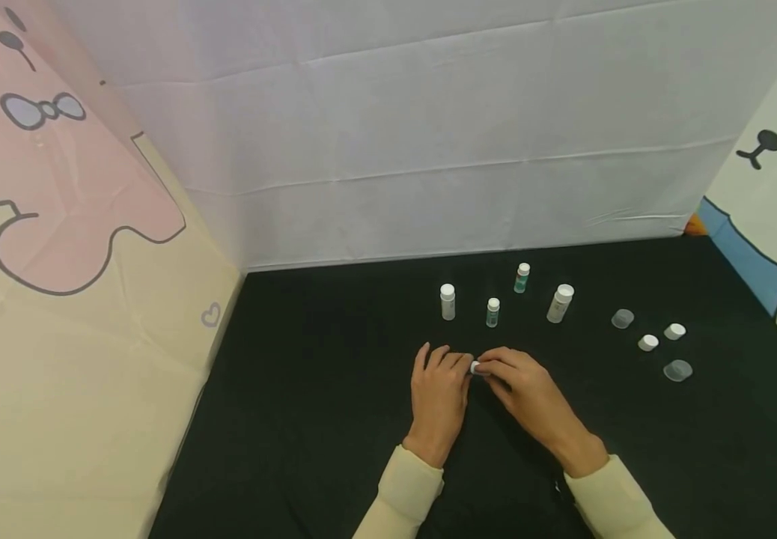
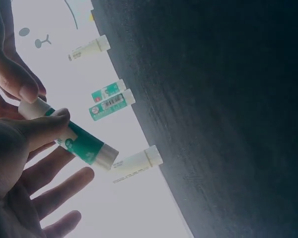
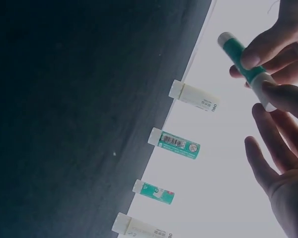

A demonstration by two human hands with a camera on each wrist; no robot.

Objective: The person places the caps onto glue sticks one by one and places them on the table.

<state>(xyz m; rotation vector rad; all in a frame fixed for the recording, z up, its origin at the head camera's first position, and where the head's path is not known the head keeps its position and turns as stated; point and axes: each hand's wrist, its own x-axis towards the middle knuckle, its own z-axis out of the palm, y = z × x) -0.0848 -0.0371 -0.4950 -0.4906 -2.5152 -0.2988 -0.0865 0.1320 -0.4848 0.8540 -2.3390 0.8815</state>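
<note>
Between both hands is a green glue stick (image 2: pixel 82 141) with white ends, held above the black table. My left hand (image 1: pixel 437 408) grips its green body with thumb and fingers, the other fingers spread apart. With thumb and fingertips my right hand (image 1: pixel 533 393) pinches the white cap (image 3: pixel 262 89) at the other end. In the head view the hands hide most of this stick. Beyond them stand two white glue sticks, one on the left (image 1: pixel 448 303) and a larger one (image 1: pixel 560 304) on the right, with two small green ones (image 1: pixel 492 313) (image 1: pixel 522 278) between.
On the right of the black table (image 1: pixel 308 419) lie two small white caps (image 1: pixel 647 343) (image 1: pixel 674 331) and two translucent cups (image 1: pixel 622 319) (image 1: pixel 678 370). A white cloth wall (image 1: pixel 388 150) closes the back. Printed cloth hangs on both sides.
</note>
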